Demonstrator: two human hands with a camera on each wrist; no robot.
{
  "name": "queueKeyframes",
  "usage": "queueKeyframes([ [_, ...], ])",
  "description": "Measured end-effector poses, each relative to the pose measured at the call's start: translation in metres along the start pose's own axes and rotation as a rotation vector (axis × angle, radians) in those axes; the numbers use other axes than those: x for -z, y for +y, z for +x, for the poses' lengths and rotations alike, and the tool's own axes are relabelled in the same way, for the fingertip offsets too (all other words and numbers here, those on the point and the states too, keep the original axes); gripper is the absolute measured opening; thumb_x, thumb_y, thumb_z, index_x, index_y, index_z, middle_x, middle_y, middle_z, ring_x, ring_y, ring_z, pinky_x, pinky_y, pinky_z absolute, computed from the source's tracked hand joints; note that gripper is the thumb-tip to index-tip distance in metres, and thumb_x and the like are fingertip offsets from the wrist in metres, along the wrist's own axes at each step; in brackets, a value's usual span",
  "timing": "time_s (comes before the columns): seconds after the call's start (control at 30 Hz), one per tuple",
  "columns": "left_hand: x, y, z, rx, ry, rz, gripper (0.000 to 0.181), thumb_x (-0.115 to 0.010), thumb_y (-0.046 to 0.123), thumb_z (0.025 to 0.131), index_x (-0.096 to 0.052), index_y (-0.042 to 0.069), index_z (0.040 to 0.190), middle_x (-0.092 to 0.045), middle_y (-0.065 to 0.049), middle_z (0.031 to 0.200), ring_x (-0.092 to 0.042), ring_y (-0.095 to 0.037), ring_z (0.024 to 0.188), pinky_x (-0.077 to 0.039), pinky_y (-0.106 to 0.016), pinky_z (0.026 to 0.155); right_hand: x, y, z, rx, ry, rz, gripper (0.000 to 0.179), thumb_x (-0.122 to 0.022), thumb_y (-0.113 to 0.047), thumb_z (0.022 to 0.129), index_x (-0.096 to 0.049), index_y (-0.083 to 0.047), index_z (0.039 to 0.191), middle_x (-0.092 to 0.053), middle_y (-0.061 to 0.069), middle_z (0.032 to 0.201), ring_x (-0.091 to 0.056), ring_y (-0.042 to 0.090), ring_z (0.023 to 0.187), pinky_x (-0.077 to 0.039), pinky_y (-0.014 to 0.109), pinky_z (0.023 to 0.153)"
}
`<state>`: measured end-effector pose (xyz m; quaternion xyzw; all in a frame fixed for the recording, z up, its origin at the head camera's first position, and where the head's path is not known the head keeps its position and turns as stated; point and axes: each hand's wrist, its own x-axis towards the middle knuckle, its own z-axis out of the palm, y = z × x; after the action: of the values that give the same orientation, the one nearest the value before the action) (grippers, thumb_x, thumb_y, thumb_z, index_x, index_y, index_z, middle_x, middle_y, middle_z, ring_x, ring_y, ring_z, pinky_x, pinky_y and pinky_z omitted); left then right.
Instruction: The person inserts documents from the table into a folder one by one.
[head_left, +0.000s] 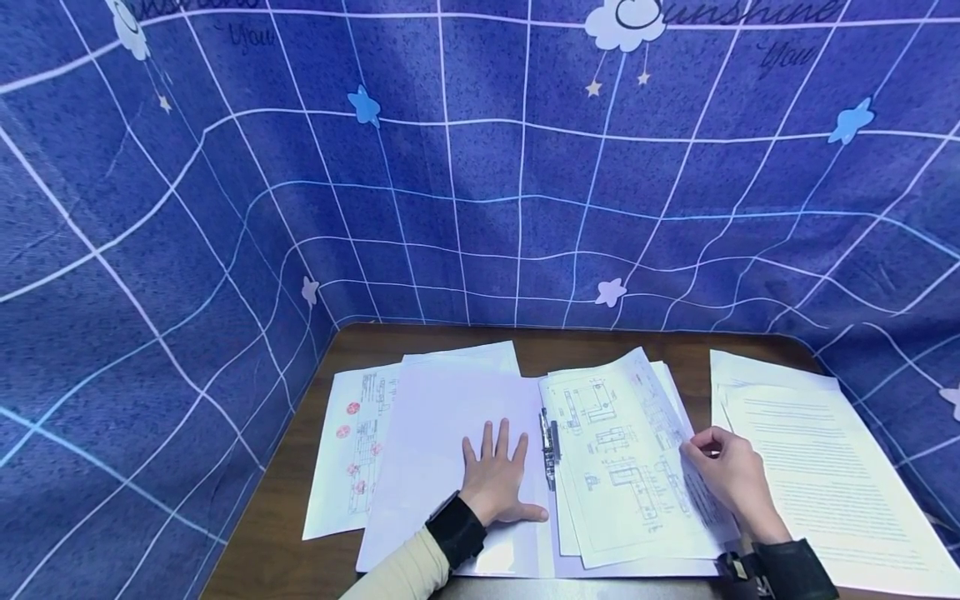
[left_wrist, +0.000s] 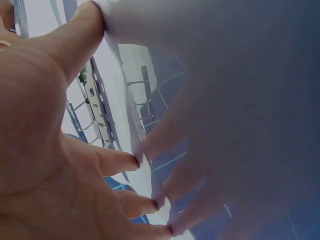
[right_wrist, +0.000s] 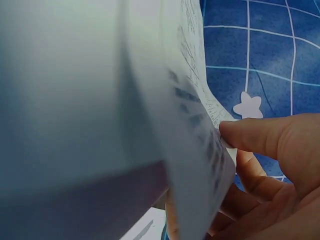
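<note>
An opened pale lilac folder [head_left: 435, 433] lies on the table, with a metal ring clip [head_left: 550, 450] along its spine. My left hand [head_left: 495, 479] rests flat on the folder's left cover, fingers spread and thumb pointing toward the clip. On the folder's right side lie sheets with technical drawings [head_left: 615, 450]. My right hand [head_left: 727, 475] pinches the right edge of the top drawing sheet between thumb and fingers; that edge is lifted and curved in the right wrist view [right_wrist: 200, 135]. In the left wrist view the clip's metal rings [left_wrist: 95, 110] stand beside the thumb.
Papers with red round stamps [head_left: 356, 450] stick out from under the folder's left cover. A stack of printed text sheets [head_left: 817, 467] lies at the right. The brown wooden table [head_left: 262, 533] ends at a blue gridded curtain [head_left: 480, 167].
</note>
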<state>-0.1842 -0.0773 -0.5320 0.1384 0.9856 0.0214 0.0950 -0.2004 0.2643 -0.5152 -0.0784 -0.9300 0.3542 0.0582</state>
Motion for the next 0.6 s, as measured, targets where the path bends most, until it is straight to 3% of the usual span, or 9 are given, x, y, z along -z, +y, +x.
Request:
queueKeyframes([
  [0.33,0.0014,0.0007,0.0007,0.006,-0.004,0.006,0.121,-0.075,0.082,0.067,-0.037,0.014,0.160,-0.020,-0.023,0.168,-0.016,-0.048,0.153,-0.022,-0.074,0.113,-0.0038,0.0047,-0.0005,0.092,0.019,-0.068,0.009,-0.073,-0.011,0.086,-0.069,-0.004,0.086,-0.071,0.013,0.084,-0.060,0.020,0.068,-0.041,0.033,0.062],
  [0.6,0.0001,0.0006,0.0000,0.001,-0.003,0.013,0.122,-0.075,0.082,0.066,-0.038,0.014,0.160,-0.020,-0.023,0.168,-0.017,-0.047,0.153,-0.022,-0.074,0.112,-0.0068,0.0060,0.0009,0.029,-0.051,-0.114,0.036,-0.077,-0.011,0.087,-0.066,0.006,0.116,-0.070,0.021,0.096,-0.063,0.029,0.079,-0.040,0.034,0.064],
])
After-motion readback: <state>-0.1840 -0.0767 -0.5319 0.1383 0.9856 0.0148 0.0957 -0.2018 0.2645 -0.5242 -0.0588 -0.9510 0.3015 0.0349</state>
